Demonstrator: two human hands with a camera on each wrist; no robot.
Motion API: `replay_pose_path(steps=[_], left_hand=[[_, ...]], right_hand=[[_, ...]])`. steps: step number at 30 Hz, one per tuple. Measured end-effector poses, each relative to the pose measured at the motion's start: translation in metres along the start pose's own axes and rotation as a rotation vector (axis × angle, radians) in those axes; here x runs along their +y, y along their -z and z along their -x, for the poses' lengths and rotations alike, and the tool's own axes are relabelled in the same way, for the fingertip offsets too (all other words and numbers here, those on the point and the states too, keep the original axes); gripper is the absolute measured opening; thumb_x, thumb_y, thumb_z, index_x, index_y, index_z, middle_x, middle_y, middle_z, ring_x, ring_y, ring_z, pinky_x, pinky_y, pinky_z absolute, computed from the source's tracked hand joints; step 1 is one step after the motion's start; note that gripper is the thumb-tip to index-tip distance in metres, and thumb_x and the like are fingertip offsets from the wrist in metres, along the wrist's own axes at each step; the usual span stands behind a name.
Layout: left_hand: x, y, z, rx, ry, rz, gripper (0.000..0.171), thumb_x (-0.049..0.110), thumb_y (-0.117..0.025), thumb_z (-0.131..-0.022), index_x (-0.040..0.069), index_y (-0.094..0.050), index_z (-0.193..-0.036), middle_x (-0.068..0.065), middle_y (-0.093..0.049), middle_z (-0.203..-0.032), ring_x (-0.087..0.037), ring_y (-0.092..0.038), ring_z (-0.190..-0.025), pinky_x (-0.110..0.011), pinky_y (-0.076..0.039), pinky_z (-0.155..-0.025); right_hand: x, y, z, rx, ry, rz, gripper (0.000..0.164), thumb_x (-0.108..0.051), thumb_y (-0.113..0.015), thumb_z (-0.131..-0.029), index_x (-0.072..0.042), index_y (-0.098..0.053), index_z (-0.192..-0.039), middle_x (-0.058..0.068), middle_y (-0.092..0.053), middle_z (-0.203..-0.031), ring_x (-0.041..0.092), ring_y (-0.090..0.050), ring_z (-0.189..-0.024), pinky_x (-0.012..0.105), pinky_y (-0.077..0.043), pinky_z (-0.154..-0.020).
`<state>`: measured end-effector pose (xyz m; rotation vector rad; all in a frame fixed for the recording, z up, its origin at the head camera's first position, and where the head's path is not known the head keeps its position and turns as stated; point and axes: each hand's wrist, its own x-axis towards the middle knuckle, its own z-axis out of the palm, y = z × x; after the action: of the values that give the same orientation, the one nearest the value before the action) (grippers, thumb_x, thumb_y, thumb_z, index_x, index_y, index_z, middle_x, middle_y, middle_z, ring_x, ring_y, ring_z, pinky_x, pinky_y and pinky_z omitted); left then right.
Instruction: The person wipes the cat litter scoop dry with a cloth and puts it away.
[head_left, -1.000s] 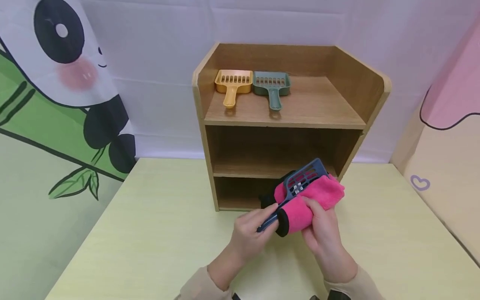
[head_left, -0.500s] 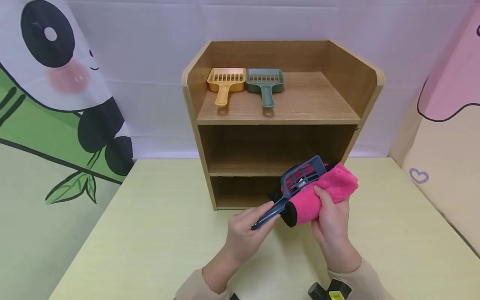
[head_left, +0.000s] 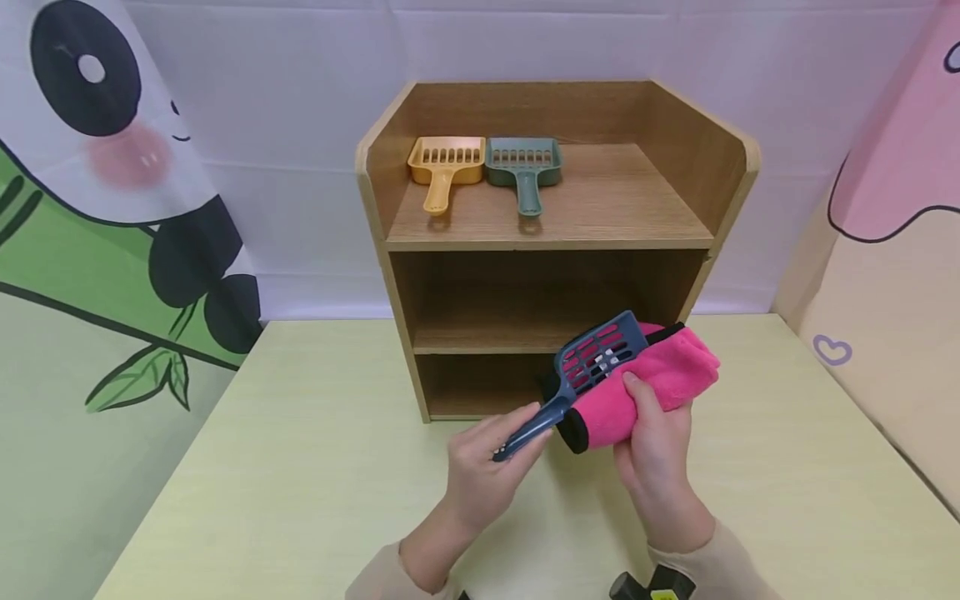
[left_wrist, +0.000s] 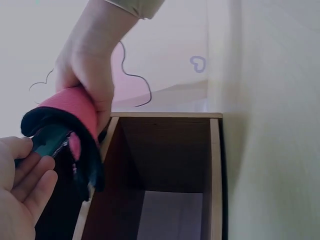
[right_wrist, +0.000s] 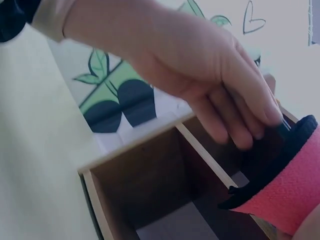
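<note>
In the head view my left hand (head_left: 480,475) pinches the handle of a dark blue litter scoop (head_left: 528,429) between thumb and fingers. Its slotted head (head_left: 600,354) points up and to the right, lying against a bright pink cloth (head_left: 675,371) with black edging. My right hand (head_left: 660,467) grips this cloth from below, thumb on top, folded along the scoop's right side. Pink shows through the slots, and the cloth's far side is hidden behind the scoop. The left wrist view shows the cloth (left_wrist: 75,107) curled around the scoop, its black edge towards my left fingers (left_wrist: 37,185).
A wooden shelf unit (head_left: 551,246) stands on the pale yellow table (head_left: 322,467) behind my hands. On its top board sit a yellow scoop (head_left: 447,162) and a green scoop (head_left: 525,162), side by side at the left. A printed fabric backdrop (head_left: 300,125) hangs behind.
The pink cloth has moved right along the scoop with my right hand, baring more of the slotted head. My left hand keeps its pinch on the handle. The head view has shifted slightly.
</note>
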<state>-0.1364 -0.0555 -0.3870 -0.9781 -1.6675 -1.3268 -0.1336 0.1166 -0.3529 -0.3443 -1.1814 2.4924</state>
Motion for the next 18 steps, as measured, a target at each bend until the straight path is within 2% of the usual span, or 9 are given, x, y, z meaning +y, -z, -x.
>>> replay_pose_path(steps=[8, 12, 15, 18], left_hand=[[-0.006, -0.001, 0.004, -0.004, -0.006, -0.044, 0.021, 0.005, -0.071, -0.082, -0.007, -0.07, -0.099, -0.018, -0.071, -0.08, -0.02, -0.068, -0.064, -0.018, -0.055, -0.059], [-0.009, -0.002, 0.006, 0.001, -0.018, -0.035, 0.019, 0.007, -0.067, -0.086, -0.006, -0.07, -0.099, -0.017, -0.071, -0.079, -0.02, -0.067, -0.064, -0.019, -0.056, -0.06], [-0.009, -0.002, 0.005, -0.011, -0.042, -0.036, 0.021, 0.01, -0.066, -0.088, -0.007, -0.07, -0.1, -0.017, -0.072, -0.08, -0.02, -0.068, -0.066, -0.02, -0.056, -0.062], [-0.008, -0.003, 0.005, -0.028, -0.064, -0.042, 0.022, 0.01, -0.067, -0.087, -0.008, -0.069, -0.099, -0.017, -0.072, -0.081, -0.021, -0.069, -0.067, -0.02, -0.057, -0.063]], right_hand=[[0.009, -0.008, 0.018, -0.091, -0.187, -0.022, 0.064, -0.014, -0.057, -0.094, -0.03, -0.019, -0.143, -0.001, -0.033, -0.141, 0.018, -0.035, -0.132, 0.03, -0.049, -0.098], [0.01, -0.008, 0.024, -0.138, -0.271, -0.042, 0.061, -0.017, -0.052, -0.097, -0.027, -0.018, -0.147, -0.002, -0.031, -0.145, 0.018, -0.035, -0.133, 0.029, -0.047, -0.1], [0.01, -0.006, 0.023, -0.161, -0.283, -0.048, 0.06, -0.015, -0.049, -0.098, -0.025, -0.018, -0.149, -0.002, -0.03, -0.146, 0.019, -0.035, -0.134, 0.029, -0.046, -0.101], [0.008, -0.004, 0.019, -0.149, -0.257, -0.03, 0.06, -0.014, -0.051, -0.098, -0.025, -0.02, -0.148, -0.002, -0.031, -0.145, 0.019, -0.036, -0.134, 0.029, -0.047, -0.099]])
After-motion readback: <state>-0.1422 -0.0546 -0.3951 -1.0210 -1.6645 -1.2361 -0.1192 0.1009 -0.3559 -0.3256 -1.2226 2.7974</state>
